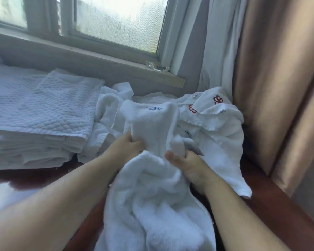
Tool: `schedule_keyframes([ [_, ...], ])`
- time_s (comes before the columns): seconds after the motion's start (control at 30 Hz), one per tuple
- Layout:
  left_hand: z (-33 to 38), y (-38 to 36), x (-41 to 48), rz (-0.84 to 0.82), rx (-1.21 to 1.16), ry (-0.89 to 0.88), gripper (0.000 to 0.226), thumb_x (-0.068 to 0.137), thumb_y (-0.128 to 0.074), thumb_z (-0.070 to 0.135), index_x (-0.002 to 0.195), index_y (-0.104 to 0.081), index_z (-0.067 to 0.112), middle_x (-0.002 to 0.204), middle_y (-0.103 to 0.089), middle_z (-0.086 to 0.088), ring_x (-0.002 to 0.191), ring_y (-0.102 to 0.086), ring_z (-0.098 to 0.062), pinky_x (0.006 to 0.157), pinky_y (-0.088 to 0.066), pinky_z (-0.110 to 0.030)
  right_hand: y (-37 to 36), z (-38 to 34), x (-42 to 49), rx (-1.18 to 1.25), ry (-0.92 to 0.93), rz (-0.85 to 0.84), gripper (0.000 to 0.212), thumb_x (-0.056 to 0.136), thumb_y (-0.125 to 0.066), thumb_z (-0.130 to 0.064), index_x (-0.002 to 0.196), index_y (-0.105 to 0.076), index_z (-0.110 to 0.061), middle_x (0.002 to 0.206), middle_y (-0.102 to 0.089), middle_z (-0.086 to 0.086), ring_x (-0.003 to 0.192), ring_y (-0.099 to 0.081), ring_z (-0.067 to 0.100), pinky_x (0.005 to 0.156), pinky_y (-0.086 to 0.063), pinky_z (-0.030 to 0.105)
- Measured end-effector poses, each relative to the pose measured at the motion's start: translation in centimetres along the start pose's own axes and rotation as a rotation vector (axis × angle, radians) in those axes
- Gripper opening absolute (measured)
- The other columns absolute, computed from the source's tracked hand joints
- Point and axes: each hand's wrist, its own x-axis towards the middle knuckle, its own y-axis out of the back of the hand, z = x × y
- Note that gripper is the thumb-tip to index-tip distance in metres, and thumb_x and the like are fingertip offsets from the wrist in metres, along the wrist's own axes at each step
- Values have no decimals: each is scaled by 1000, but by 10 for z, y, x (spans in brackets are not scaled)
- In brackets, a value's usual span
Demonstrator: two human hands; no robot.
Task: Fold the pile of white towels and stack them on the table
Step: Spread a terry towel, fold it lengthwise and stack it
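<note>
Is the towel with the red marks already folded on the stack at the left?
No, the towel with red marks lies crumpled at the right, by the curtain, apart from the folded stack.

- Both bare forearms reached forward from the bottom of the view, converging toward the middle.
- The left hand (124,147) had its fingers curled into a white towel (152,178), gripping it.
- The right hand (185,163) pinched the same towel, thumb on top.
</note>
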Motion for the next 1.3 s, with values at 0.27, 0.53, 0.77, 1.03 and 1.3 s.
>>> schedule_keyframes([
  [0.27,-3,48,-68,-73,-331,-7,41,81,-61,-4,115,-70,16,107,-77,-5,94,-75,-18,67,-60,-29,-34,-73,-38,-440,340,357,28,76,-81,-27,101,-68,-25,91,-76,-9,85,-72,9,80,-60,37],
  [0.53,18,133,-150,262,518,-120,20,76,-69,29,69,-64,11,60,-66,4,57,-61,-17,55,-44,-27,-97,-138,-69,-756,613,-11,30,81,-79,-22,88,-57,-41,83,-65,-21,77,-59,-3,61,-41,9],
  [0.77,34,161,-172,55,1388,-594,114,67,-81,57,156,-13,37,165,-6,11,148,-13,-16,117,-26,-43,-144,-120,-89,-786,424,-307,28,72,-90,-33,85,-65,-37,79,-67,-17,73,-64,-2,61,-49,17],
  [1.03,-30,145,-173,-289,1317,-294,58,64,-71,65,113,-51,41,105,-62,12,99,-55,-15,83,-50,-35,-100,-62,-120,-1091,52,-484,71,59,-90,-56,118,-52,-50,108,-67,-20,102,-63,1,87,-52,26],
  [1.3,-45,117,-167,-10,1615,-393,38,84,-57,59,110,-60,31,114,-52,2,107,-50,-23,82,-45,-36,-115,-37,-130,-1308,57,-176,40,68,-71,-52,102,-54,-40,89,-70,-12,86,-67,14,78,-58,40],
])
